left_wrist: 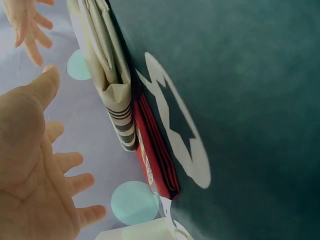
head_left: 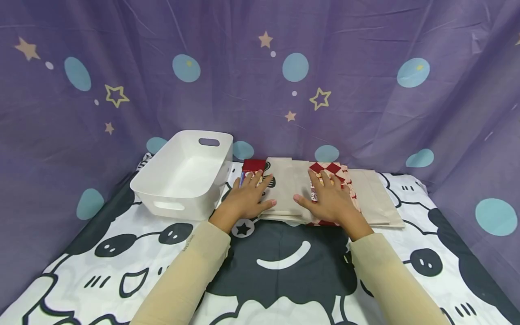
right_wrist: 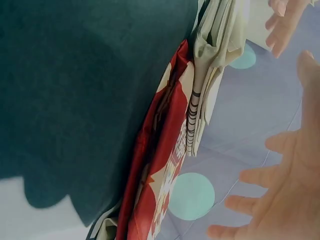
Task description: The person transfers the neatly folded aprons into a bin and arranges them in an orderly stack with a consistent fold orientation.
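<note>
A row of folded cloth pieces lies on the bedspread. At its left end is a dark red folded piece with a colourful print. Beside it lies folded cream cloth with black print, then a red-and-cream patterned piece, and more plain cream cloth at the right. My left hand, fingers spread, is over the dark red piece and the cream cloth's edge. Over the patterned piece is my right hand, also spread. Both wrist views show a gap between palm and cloth; neither hand holds anything.
A white plastic bin with cut-out handles stands left of the row. Behind everything hangs a purple curtain with stars and blue dots. The black-and-white cartoon bedspread extends in front.
</note>
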Action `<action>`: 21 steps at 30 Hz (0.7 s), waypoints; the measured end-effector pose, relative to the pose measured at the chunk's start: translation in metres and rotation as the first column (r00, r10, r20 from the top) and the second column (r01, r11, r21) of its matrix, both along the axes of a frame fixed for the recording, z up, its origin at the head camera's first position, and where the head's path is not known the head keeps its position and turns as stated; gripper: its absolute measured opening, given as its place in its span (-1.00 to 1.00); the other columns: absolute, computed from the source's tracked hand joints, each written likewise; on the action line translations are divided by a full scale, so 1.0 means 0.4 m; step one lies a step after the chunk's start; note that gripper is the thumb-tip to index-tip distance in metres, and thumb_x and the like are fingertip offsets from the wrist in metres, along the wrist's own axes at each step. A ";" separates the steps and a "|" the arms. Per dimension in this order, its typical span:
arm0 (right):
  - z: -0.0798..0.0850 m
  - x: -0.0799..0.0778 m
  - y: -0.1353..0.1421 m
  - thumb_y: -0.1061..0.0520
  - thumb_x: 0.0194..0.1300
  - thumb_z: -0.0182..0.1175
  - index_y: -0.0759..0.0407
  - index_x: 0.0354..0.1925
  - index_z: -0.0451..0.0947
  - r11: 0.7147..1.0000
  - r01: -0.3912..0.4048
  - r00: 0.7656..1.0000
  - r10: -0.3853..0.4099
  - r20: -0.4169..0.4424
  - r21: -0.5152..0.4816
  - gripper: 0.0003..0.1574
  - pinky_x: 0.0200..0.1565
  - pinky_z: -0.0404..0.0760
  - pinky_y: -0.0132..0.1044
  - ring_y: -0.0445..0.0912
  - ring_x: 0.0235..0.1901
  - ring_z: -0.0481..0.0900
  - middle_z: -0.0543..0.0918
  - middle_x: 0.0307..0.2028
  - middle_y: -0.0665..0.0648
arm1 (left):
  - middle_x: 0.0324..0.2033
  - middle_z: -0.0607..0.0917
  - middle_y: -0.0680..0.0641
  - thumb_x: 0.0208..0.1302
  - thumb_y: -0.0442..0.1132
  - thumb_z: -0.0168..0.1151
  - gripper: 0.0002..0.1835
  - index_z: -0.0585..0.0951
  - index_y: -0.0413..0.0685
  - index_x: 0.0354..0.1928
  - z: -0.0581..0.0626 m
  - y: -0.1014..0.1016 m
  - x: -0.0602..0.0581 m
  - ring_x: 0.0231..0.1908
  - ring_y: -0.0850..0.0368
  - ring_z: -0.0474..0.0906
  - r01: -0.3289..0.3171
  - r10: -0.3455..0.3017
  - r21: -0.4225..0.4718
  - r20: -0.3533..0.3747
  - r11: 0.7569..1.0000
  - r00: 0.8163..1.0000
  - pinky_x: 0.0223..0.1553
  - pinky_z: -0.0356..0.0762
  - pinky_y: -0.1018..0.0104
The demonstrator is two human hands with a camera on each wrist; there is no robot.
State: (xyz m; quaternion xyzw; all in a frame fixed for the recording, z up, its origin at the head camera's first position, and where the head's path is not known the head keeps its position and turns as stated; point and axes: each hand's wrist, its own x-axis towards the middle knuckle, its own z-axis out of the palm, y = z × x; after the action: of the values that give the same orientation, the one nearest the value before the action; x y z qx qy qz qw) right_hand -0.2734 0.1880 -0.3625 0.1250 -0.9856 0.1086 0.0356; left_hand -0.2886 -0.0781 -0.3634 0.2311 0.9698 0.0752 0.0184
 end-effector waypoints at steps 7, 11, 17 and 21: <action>-0.004 -0.011 0.011 -0.64 0.28 0.00 -0.04 0.66 -0.17 0.999 -0.019 0.999 0.020 0.030 -0.032 0.30 0.32 0.00 0.58 0.49 0.46 0.04 0.05 0.56 0.39 | 0.62 -0.05 -0.19 0.48 0.34 -0.03 -0.12 -0.06 0.20 0.66 -0.010 0.003 -0.008 0.57 -0.25 -0.12 -0.002 0.002 0.016 0.021 1.000 1.000 0.47 -0.13 -0.38; -0.010 -0.027 0.014 -0.52 0.31 0.14 -0.01 0.65 -0.13 0.999 -0.016 1.000 0.018 0.026 -0.047 0.25 0.31 0.08 0.55 0.48 0.41 0.14 0.12 0.54 0.39 | 0.60 0.00 -0.22 0.50 0.31 -0.03 -0.14 -0.03 0.17 0.66 -0.014 0.004 -0.014 0.56 -0.27 -0.04 0.002 -0.002 0.017 0.031 1.000 1.000 0.45 -0.02 -0.37; -0.015 -0.053 0.020 -0.30 0.39 0.21 0.10 0.63 -0.06 0.995 -0.019 1.000 0.018 -0.013 -0.099 0.13 0.27 0.27 0.49 0.45 0.33 0.31 0.30 0.43 0.43 | 0.58 0.10 -0.24 0.52 0.27 -0.02 -0.17 0.02 0.11 0.65 -0.018 0.005 -0.026 0.53 -0.30 0.03 -0.006 0.005 0.029 0.046 1.000 0.999 0.43 0.03 -0.38; -0.017 -0.065 0.023 -0.21 0.42 0.21 0.19 0.59 0.06 0.991 -0.024 1.000 0.021 -0.020 -0.133 0.03 0.25 0.38 0.41 0.40 0.28 0.42 0.41 0.33 0.46 | 0.56 0.14 -0.26 0.52 0.25 0.00 -0.18 0.05 0.09 0.64 -0.024 0.004 -0.038 0.51 -0.34 0.06 -0.017 0.014 0.052 0.059 0.999 0.998 0.43 0.04 -0.39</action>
State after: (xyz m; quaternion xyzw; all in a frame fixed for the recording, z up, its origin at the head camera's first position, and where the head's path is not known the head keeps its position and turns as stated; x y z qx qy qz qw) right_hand -0.2994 0.1972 -0.3694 0.1345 -0.9743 0.1733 0.0516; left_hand -0.3038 -0.0766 -0.3728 0.2218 0.9683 0.1073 0.0401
